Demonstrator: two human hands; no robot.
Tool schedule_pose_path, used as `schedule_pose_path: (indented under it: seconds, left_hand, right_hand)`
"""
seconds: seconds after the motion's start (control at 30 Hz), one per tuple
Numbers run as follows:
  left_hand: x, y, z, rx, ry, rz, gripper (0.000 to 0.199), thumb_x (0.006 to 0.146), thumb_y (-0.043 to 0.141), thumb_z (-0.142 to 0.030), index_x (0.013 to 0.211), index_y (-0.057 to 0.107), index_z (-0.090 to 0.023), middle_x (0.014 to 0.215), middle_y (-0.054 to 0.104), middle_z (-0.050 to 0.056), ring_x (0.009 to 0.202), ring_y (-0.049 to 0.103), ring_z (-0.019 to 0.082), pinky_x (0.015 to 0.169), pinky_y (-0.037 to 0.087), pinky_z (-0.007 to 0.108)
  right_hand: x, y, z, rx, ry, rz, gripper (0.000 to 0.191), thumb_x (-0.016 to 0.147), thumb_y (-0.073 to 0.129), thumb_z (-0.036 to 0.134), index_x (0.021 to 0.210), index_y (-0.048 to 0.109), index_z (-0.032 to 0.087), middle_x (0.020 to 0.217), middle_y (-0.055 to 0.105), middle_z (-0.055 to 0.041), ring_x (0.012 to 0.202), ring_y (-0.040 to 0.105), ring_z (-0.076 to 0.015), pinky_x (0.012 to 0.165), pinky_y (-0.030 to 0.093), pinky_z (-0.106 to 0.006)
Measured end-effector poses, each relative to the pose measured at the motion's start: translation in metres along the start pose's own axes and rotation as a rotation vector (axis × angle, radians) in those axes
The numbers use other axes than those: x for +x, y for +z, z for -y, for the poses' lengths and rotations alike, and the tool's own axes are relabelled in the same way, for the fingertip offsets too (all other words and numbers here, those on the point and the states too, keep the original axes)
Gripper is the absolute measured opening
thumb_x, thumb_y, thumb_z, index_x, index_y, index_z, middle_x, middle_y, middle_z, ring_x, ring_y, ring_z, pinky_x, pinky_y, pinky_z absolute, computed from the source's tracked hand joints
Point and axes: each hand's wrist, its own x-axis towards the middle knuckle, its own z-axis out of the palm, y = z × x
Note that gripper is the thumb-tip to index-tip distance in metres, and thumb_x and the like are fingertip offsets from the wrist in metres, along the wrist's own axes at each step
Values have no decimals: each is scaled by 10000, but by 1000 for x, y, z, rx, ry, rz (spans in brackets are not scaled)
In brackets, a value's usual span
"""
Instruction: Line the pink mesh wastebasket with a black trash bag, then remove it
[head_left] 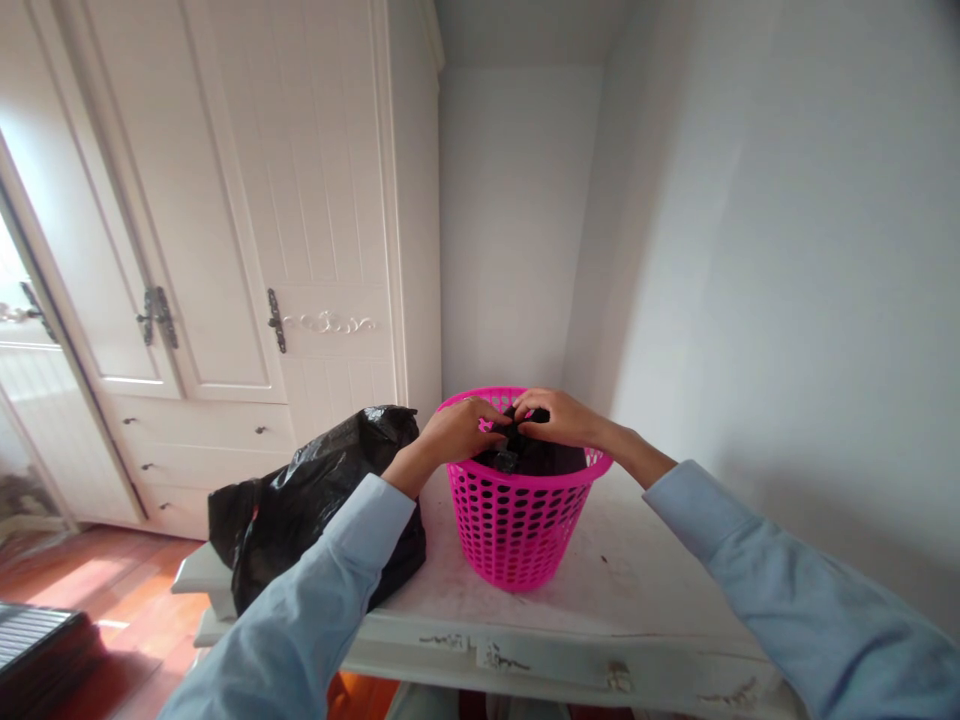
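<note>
A pink basket [517,530] with round holes stands upright on a white table [637,590]. Black plastic [536,455] lies inside it, showing dark through the holes. Over the basket's left side, my left hand [465,430] is closed, its thumb and fingers pinching the black plastic. My right hand [559,418] comes in from the right and pinches the same plastic close to my left fingertips. A full-looking black plastic bag [300,510] rests on the table left of the basket, partly hidden behind my left sleeve.
Behind the table on the left is a white wardrobe [330,180] with drawers. A grey wall [750,250] rises at the back and right. On the wooden floor [142,590] at the lower left sits a dark object [45,650] with a ribbed light top.
</note>
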Motion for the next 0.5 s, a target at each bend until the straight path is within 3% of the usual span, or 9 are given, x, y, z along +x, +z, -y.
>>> schedule_pose_path:
  seconds: [0.13, 0.23, 0.33, 0.5]
  left_hand:
    - [0, 1, -1, 28, -46, 42, 384, 853, 664, -206, 1227, 741, -240, 1201, 745, 54, 1041, 682, 200, 924, 490, 262]
    - [-1, 1, -4, 41, -108, 28, 307, 839, 647, -172, 1102, 789, -243, 1140, 763, 52, 992, 695, 210, 872, 498, 275]
    - [-4, 1, -10, 47, -185, -37, 210, 880, 594, -210, 941, 794, -229, 1011, 777, 50, 925, 699, 215, 826, 492, 296]
    - [-9, 1, -19, 69, -320, -223, 217, 953, 495, -253, 968, 697, -175, 1012, 733, 102, 973, 672, 254, 851, 481, 343]
  right_hand:
    - [0, 0, 0, 33, 18, 1, 129, 810, 664, 190, 898, 757, 194, 1081, 749, -74, 1064, 669, -232, 990, 490, -379]
    - [1, 0, 0, 39, 57, -26, 88, 820, 670, 198, 842, 755, 204, 1080, 751, -71, 1066, 672, -233, 1002, 484, -392]
    - [1, -1, 0, 77, 81, -104, 85, 837, 666, 229, 828, 746, 200, 1071, 750, -75, 1048, 677, -228, 1007, 477, -398]
    - [1, -4, 1, 64, 175, -318, 118, 865, 622, 252, 812, 714, 202, 1031, 750, -74, 995, 675, -222, 967, 487, -393]
